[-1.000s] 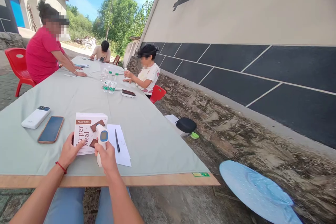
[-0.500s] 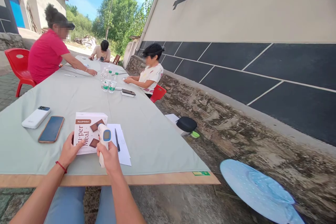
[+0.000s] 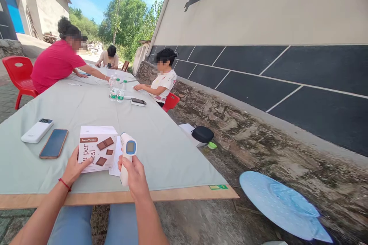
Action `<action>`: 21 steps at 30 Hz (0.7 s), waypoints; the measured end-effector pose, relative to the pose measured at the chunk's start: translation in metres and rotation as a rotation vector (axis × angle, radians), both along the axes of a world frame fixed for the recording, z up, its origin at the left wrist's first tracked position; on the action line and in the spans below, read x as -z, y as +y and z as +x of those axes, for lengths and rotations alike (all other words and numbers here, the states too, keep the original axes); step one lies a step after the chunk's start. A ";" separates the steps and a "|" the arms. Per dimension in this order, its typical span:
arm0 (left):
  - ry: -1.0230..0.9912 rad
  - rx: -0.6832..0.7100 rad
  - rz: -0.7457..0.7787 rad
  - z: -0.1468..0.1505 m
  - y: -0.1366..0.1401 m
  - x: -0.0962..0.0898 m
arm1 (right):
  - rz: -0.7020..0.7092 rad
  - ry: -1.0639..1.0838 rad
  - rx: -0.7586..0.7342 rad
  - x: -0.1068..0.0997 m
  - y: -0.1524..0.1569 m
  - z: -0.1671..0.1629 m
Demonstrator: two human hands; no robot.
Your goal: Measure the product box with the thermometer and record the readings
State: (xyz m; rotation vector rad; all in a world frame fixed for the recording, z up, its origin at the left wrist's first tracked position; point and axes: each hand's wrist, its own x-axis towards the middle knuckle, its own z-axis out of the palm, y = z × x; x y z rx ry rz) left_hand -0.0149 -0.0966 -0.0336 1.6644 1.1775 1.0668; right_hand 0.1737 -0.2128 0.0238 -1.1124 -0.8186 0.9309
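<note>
A white and brown NutriMotion box point(image 3: 97, 147) with chocolate pieces printed on it stands in front of me. My left hand point(image 3: 75, 166) grips its lower left corner, thumb across the front. My right hand point(image 3: 135, 170) is wrapped round the handle of a white and blue infrared thermometer point(image 3: 127, 149), held upright to the right of the box with its small screen facing me. White paper point(image 3: 115, 166) lies on the table, partly covered by the box and the thermometer.
A phone point(image 3: 53, 143) and a white power bank point(image 3: 37, 131) lie left of the box. Several water bottles point(image 3: 121, 92) and another phone point(image 3: 138, 101) are farther up the cloth-covered table point(image 3: 169, 157). Three people sit around it. A blue hat point(image 3: 278, 203) is at the lower right.
My right hand has moved the thermometer rightwards, away from the box front, and now covers the pen's place on the paper. Across the table, the person in pink leans farther toward the bottles.
</note>
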 end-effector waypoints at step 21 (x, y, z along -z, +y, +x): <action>0.138 -0.313 0.053 0.018 0.117 -0.035 | -0.111 -0.188 0.140 0.010 -0.042 0.083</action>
